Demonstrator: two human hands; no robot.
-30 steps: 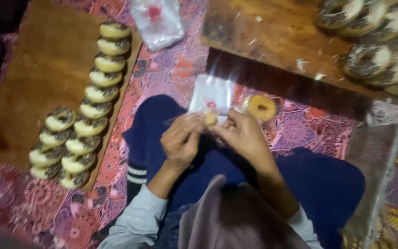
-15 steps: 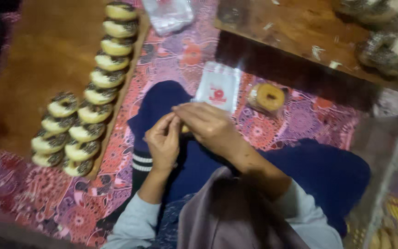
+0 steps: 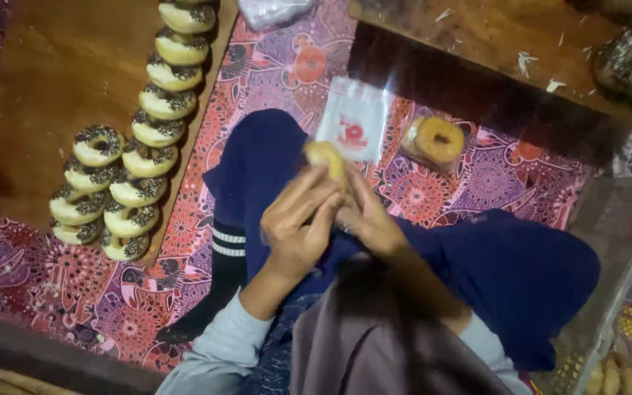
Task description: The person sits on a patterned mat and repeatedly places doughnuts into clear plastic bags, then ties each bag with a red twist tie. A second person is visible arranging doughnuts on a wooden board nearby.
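- Left hand (image 3: 298,230) and right hand (image 3: 367,219) both pinching plain doughnut (image 3: 325,156).
- Best held lightly, mouth of clear printed bag (image 3: 352,121) kept open, just beyond.

Seated person seen from above, legs crossed on a patterned mat (image 3: 272,80). The left hand (image 3: 298,227) and the right hand (image 3: 371,219) meet over the lap and together hold a plain doughnut (image 3: 325,157) against a clear plastic bag (image 3: 354,121). Just beside the bag lies a bagged doughnut (image 3: 437,140). To the left, a wooden board (image 3: 45,80) carries rows of sprinkled doughnuts (image 3: 140,157). A second wooden board (image 3: 491,44) lies above.
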